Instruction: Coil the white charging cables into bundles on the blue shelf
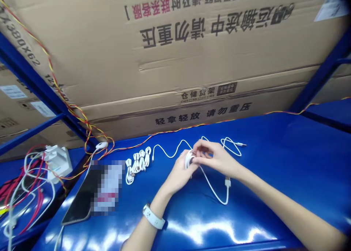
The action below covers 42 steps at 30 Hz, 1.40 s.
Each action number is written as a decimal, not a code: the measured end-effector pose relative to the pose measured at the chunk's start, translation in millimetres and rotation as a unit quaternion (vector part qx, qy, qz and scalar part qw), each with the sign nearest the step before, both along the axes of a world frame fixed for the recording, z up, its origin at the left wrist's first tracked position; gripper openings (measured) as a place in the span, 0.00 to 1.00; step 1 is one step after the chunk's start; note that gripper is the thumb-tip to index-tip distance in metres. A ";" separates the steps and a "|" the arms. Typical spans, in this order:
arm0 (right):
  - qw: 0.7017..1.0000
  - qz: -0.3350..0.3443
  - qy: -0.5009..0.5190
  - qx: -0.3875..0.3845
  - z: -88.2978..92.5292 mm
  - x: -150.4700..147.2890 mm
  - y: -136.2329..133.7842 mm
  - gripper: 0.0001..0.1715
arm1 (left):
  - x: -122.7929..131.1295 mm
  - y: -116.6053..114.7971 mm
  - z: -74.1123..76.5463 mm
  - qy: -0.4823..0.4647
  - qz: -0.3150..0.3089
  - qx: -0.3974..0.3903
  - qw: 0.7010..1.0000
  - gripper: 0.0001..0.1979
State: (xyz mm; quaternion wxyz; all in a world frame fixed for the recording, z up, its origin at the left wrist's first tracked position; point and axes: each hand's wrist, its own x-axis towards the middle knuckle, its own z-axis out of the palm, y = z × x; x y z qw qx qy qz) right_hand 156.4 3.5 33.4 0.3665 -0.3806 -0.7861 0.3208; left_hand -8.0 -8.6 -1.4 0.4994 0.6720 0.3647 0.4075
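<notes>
Above the middle of the blue shelf, a partly coiled white USB cable (pixel 188 159) is wrapped around the fingers of my left hand (pixel 178 172). My right hand (pixel 215 156) is closed on the same coil, its thumb and fingers pinched at the near side. From the hands a loop of this cable hangs down to the right, with its USB plug (pixel 227 182) under my right wrist. Another stretch of white cable (pixel 171 156) runs left behind my hands to a small connector. Farther right lies a loose loop of white cable (pixel 231 145). My fingers hide part of the coil.
Several bundled white cables (pixel 139 161) lie in a row left of my hands. A dark tablet-like device (pixel 79 199) rests near the left edge. Cardboard boxes (pixel 175 68) stand behind. Red-yellow wire (pixel 164 131) runs along the back, and tangled cables (pixel 27 192) surround a white power strip (pixel 59 163).
</notes>
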 end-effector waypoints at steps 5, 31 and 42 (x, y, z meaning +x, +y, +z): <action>0.995 0.014 -0.100 0.004 -2.1 7.7 5.3 0.17 | 0.0 4.3 -2.7 -0.112 0.057 -0.035 0.991 0.13; 0.960 0.202 0.054 -0.187 -9.1 -32.6 -32.7 0.19 | -21.3 13.0 18.4 -0.372 0.207 -0.034 0.904 0.11; 0.996 -0.024 -0.003 0.091 6.8 -7.6 -15.3 0.12 | -26.7 11.8 17.9 -0.201 0.075 -0.136 0.967 0.19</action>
